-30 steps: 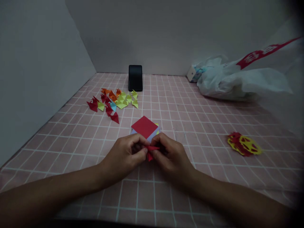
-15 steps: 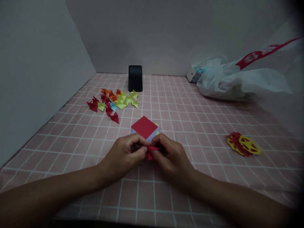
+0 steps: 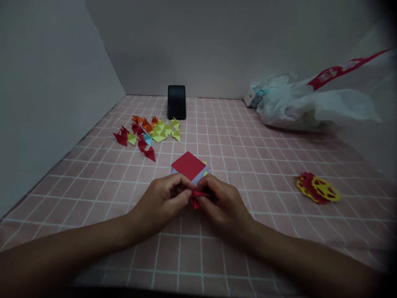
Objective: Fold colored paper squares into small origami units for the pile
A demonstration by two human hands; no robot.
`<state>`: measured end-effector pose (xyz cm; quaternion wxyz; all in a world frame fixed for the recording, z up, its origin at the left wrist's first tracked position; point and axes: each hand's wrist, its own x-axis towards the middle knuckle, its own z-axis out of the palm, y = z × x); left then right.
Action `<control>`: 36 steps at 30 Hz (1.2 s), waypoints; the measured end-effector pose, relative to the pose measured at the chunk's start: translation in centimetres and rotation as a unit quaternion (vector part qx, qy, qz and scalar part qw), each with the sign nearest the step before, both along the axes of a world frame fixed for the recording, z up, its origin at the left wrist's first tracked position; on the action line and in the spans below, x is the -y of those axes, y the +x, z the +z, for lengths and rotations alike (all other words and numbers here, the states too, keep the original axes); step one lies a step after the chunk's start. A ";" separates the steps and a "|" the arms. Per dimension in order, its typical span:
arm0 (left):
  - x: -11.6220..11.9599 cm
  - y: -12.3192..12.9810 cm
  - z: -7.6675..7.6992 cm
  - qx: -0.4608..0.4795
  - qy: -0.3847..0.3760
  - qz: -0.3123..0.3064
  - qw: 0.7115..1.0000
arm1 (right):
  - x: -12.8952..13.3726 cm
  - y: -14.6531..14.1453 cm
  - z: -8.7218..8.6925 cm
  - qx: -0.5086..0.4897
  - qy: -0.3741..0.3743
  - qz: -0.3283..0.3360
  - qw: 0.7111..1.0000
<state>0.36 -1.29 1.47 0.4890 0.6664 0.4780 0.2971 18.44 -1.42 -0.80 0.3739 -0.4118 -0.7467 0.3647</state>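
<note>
Our left hand (image 3: 163, 198) and right hand (image 3: 225, 203) pinching a small, pointed, folded red paper (image 3: 196, 198) between us, just beyond it a flat red paper square (image 3: 188, 165), farther out angular paper birds (image 3: 159, 133), gridded pink cloth (image 3: 254, 165) beneath.

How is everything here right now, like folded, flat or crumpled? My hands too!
Small red paper: folded, held
Left hand: pinching it
Right hand: pinching it
Red sheet: flat
Paper birds: folded
Black phone: screen dark
Plastic bag: crumpled
Red and yellow cut-outs: overlapping
</note>
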 end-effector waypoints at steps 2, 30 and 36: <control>-0.1 0.0 0.1 0.012 -0.008 -0.006 1.000 | -0.1 0.0 -0.1 -0.006 0.003 -0.002 1.000; -0.1 0.3 0.2 -0.023 -0.025 0.017 0.999 | 0.1 0.0 -0.4 -0.002 -0.026 0.000 1.000; -0.3 0.3 0.0 0.021 -0.082 0.030 0.996 | 0.1 0.1 -0.1 -0.014 -0.009 0.002 1.000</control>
